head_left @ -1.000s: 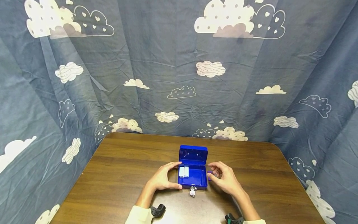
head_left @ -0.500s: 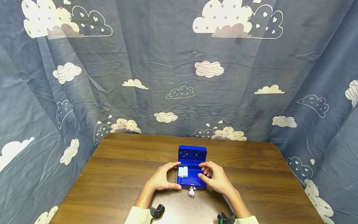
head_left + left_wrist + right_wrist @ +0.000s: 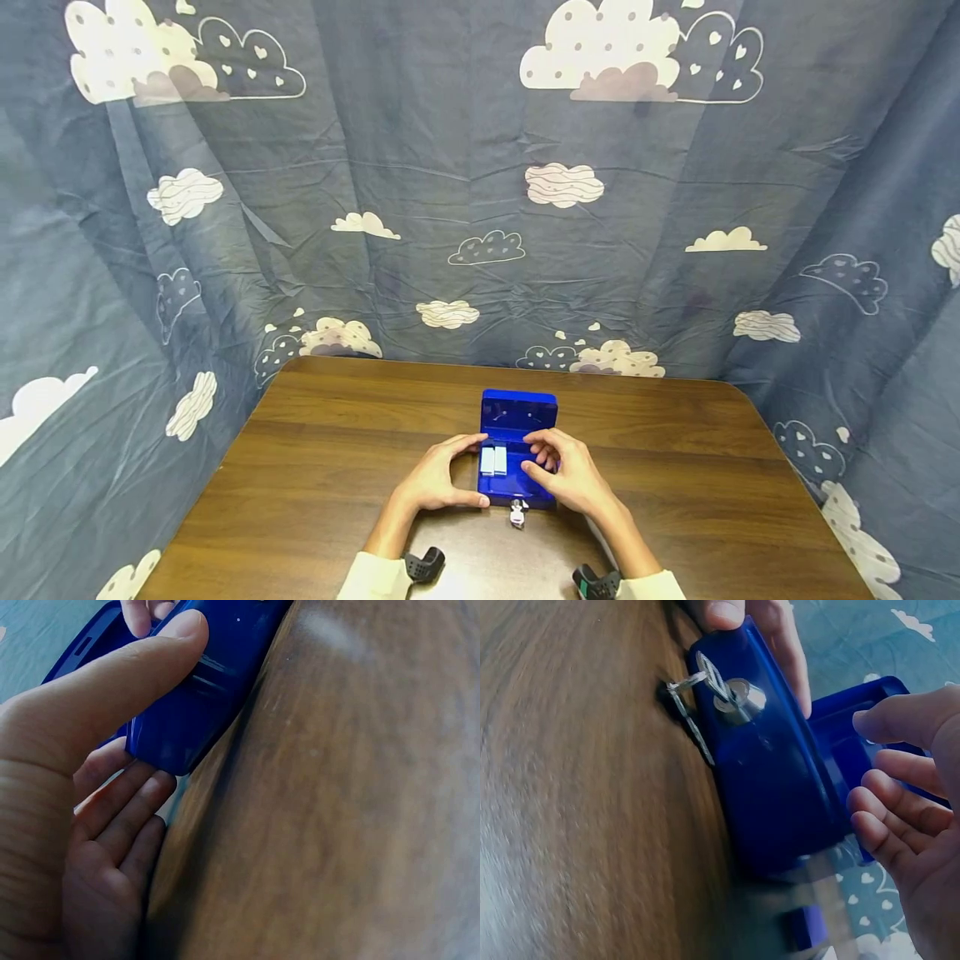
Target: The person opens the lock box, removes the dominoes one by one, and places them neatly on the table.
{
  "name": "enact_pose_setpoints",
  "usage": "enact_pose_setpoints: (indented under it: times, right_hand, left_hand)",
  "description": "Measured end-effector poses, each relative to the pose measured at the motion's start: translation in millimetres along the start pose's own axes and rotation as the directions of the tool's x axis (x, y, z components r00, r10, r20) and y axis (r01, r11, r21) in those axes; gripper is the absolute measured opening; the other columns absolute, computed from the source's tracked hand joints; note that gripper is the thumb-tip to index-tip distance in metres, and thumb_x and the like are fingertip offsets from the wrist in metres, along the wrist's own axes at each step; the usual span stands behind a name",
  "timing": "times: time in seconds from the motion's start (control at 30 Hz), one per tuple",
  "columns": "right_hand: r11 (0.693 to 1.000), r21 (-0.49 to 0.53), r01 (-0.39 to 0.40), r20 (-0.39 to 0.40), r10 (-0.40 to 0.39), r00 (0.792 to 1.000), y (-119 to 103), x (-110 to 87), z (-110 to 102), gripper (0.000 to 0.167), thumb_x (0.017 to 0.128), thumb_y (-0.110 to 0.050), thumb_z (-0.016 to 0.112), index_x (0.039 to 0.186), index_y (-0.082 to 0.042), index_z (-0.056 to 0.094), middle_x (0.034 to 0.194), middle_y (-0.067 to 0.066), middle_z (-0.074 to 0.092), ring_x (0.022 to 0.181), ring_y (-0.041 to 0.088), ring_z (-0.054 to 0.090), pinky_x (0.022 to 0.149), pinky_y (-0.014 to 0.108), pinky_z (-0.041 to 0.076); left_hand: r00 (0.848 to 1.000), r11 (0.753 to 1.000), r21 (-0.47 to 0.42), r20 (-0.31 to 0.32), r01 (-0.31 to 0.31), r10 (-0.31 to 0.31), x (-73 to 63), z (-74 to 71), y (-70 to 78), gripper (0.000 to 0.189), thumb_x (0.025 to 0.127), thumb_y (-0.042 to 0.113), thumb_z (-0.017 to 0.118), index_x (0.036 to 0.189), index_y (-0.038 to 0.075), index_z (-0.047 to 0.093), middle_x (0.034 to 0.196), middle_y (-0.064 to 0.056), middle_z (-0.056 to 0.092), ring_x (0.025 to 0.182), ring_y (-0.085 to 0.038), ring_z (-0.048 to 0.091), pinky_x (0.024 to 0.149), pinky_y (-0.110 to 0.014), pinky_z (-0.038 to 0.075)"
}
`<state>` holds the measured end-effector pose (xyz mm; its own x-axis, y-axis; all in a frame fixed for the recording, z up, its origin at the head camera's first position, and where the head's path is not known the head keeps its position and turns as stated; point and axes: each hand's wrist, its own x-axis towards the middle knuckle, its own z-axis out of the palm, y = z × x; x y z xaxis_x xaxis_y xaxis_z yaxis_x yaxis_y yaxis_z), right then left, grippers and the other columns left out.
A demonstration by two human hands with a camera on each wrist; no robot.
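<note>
A blue metal cash box (image 3: 525, 487) stands with its lid (image 3: 519, 408) raised. Across its left end, my left hand (image 3: 435, 479) grips it, thumb (image 3: 169, 652) on the front wall and fingertips at the back corner. Two small white-and-pale-blue blocks (image 3: 493, 461) lie side by side inside at the left. Over the right half hovers my right hand (image 3: 573, 475), thumb and bent fingers (image 3: 889, 791) apart, with nothing showing between them. Keys (image 3: 712, 679) hang from the front lock (image 3: 742, 701).
A small purple block (image 3: 808, 928) lies on the brown wooden table (image 3: 337, 417), just off the box's right end; my right hand hides it in the head view. A cloud-patterned curtain (image 3: 480, 192) hangs behind the table.
My right hand has moved left, from beside the box near the purple block to over the box's interior. The left hand and the box have stayed in place.
</note>
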<state>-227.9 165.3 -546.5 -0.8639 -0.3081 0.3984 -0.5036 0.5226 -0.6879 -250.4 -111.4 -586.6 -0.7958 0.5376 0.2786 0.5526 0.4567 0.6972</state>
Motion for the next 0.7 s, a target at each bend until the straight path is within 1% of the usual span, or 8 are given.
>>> enact_pose_setpoints:
  times: [0.17, 0.37, 0.57, 0.7]
  right_hand:
    - [1.000, 0.007, -0.002, 0.022, 0.002, 1.000, -0.7, 0.0, 7.1, 0.033, 0.082, -0.009, 0.083, 0.111, 0.000, 0.071, 0.091, 0.011, 0.068, 0.076, 0.024, 0.064, 0.066, 0.028, 0.056]
    - [0.999, 0.031, -0.021, 0.045, 0.019, 0.999, -4.9, 3.0, 15.2, 0.034, 0.082, -0.008, 0.083, 0.113, 0.001, 0.071, 0.092, 0.015, 0.068, 0.076, 0.026, 0.065, 0.066, 0.030, 0.057]
    - [0.999, 0.044, -0.003, 0.043, 0.001, 0.999, -10.1, 5.6, 20.9, 0.033, 0.081, -0.005, 0.082, 0.112, 0.003, 0.070, 0.089, 0.016, 0.067, 0.073, 0.027, 0.063, 0.063, 0.032, 0.057]
    - [0.999, 0.041, 0.019, 0.035, -0.020, 0.999, -13.4, 9.2, 24.9, 0.033, 0.082, -0.006, 0.082, 0.111, 0.003, 0.070, 0.089, 0.016, 0.068, 0.073, 0.027, 0.064, 0.063, 0.032, 0.057]
  left_hand:
    - [1.000, 1.000, 0.004, 0.012, 0.009, -0.009, 0.1, 1.3, 1.4, 0.099, 0.068, 0.050, 0.093, 0.152, 0.021, 0.050, 0.146, -0.001, 0.061, 0.133, -0.019, 0.058, 0.114, -0.045, 0.046]
    - [1.000, 1.000, 0.007, 0.004, 0.002, -0.002, 0.4, 1.1, 1.2, 0.098, 0.069, 0.049, 0.093, 0.152, 0.020, 0.050, 0.146, 0.000, 0.061, 0.133, -0.019, 0.059, 0.113, -0.045, 0.046]
    - [1.000, 1.000, 0.007, 0.006, 0.006, -0.006, 0.6, 0.5, 0.3, 0.098, 0.069, 0.050, 0.093, 0.152, 0.020, 0.050, 0.145, 0.001, 0.061, 0.129, -0.017, 0.060, 0.112, -0.043, 0.047]
    - [1.000, 1.000, 0.011, 0.003, 0.001, -0.001, 0.8, -0.2, -0.5, 0.099, 0.069, 0.050, 0.093, 0.152, 0.020, 0.050, 0.145, -0.001, 0.061, 0.129, -0.018, 0.060, 0.112, -0.044, 0.047]
